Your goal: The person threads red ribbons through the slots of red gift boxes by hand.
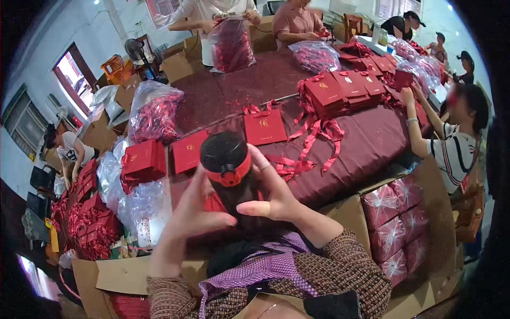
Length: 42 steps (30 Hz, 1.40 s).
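Observation:
A dark bottle (pixel 232 195) with a black lid and a red band with a clasp is held upright close in front of my chest. My left hand (pixel 192 211) wraps its left side, while my right hand (pixel 272 190) grips the right side with the thumb across the front. Just beyond the bottle, a red paper gift bag (pixel 265 126) with gold print lies flat on the table. Another red bag (pixel 189 151) is left of the lid. Loose red ribbons (pixel 324 139) trail over the cloth to the right.
A maroon cloth (pixel 366 143) covers the table. Stacked red bags (pixel 345 91) and filled plastic sacks (pixel 154 111) stand on it. An open carton (pixel 340 215) with wrapped red packs (pixel 394 226) is at my right; another carton (pixel 122 275) is at lower left. Several people work around the table.

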### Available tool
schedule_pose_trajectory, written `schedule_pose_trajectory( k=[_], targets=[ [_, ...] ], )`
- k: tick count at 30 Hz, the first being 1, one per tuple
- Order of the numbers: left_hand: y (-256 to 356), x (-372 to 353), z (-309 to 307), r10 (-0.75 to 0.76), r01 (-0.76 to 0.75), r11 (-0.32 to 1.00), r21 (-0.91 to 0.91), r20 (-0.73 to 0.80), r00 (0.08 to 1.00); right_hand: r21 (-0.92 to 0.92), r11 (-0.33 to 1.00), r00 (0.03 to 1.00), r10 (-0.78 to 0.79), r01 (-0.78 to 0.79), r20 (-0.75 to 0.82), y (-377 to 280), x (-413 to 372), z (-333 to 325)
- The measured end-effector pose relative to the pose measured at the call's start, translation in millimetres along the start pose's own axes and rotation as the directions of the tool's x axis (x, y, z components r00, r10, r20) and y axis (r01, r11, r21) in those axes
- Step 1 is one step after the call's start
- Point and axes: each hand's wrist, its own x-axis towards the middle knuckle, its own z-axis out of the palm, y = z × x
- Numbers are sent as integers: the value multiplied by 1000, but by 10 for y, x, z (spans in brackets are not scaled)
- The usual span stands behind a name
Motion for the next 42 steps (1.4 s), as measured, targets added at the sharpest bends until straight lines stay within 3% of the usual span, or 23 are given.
schedule_pose_trajectory(
  k=[2, 6, 8, 10, 12, 13, 14, 19, 20, 22, 24, 26, 31, 33, 35, 36, 38, 39, 41, 42],
  targets=[
    [-495, -32, 105, -83, 80, 995, 51, 50, 995, 0, 1000, 1000, 7, -7, -12, -7, 27, -26],
    [-643, -56, 320, -36, 40, 999, 28, -136, 990, -103, 993, 992, -36, 49, 124, 18, 126, -43],
    [-674, -121, 350, -47, 35, 998, -55, -237, 970, -294, 949, 992, -90, 111, 86, -170, 216, -96],
    [-690, -141, 371, -96, 72, 991, -111, -233, 968, -27, 999, 999, -30, 29, -32, -198, 347, -11],
    [-672, -152, 402, -42, 22, 997, -73, -289, 956, -228, 973, 997, -2, 18, 72, -233, 456, -48],
    [-668, -170, 389, -25, 3, 997, -71, -308, 951, -124, 989, 996, 89, -85, 32, -244, 472, 9],
    [-713, -203, 333, -47, 53, 999, 10, -314, 948, -86, 990, 992, 119, -115, 42, -216, 493, 15],
    [-792, -258, 203, -80, 106, 993, 53, -361, 929, 38, 969, 968, 242, -245, 66, -144, 579, 60],
    [-809, -265, 177, -101, 127, 991, 52, -357, 929, 16, 972, 970, 234, -236, 69, -120, 590, 75],
    [-843, -280, 147, -131, 155, 987, 37, -370, 920, -271, 958, 982, 133, -93, 132, -21, 601, 23],
    [-865, -271, 142, -63, 67, 998, -2, -364, 929, -295, 951, 984, 130, -89, 122, 6, 628, 59],
    [-867, -285, 126, -60, 75, 997, 26, -377, 924, -380, 925, 977, 79, 2, 198, 25, 658, 68],
    [-844, -383, 61, -116, 79, 988, -130, -302, 946, -168, 980, 964, 146, -109, 223, 51, 688, 50],
    [-858, -455, 20, -134, 120, 991, -65, -287, 949, -144, 972, 941, 219, -186, 260, 6, 706, 4],
    [-809, -532, -31, -67, 101, 989, 109, -276, 959, -377, 923, 964, 163, -74, 209, -102, 774, -112],
    [-791, -588, -59, -89, 123, 986, 108, -280, 956, -117, 983, 987, 150, -142, 55, -189, 813, -25],
    [-775, -739, -106, -114, 155, 981, 115, -303, 946, -314, 948, 993, -8, 44, 114, -406, 886, -203],
    [-765, -825, -132, -97, 144, 983, 116, -338, 936, -183, 983, 1000, -8, 7, -5, -604, 877, -61],
    [-670, -951, -134, -289, 283, 956, -75, -401, 869, -72, 986, 981, -140, 151, 136, -773, 911, -110],
    [-637, -1021, -146, -390, 334, 920, -204, -399, 830, -70, 987, 984, -135, 144, 119, -885, 960, -71]
  ],
)
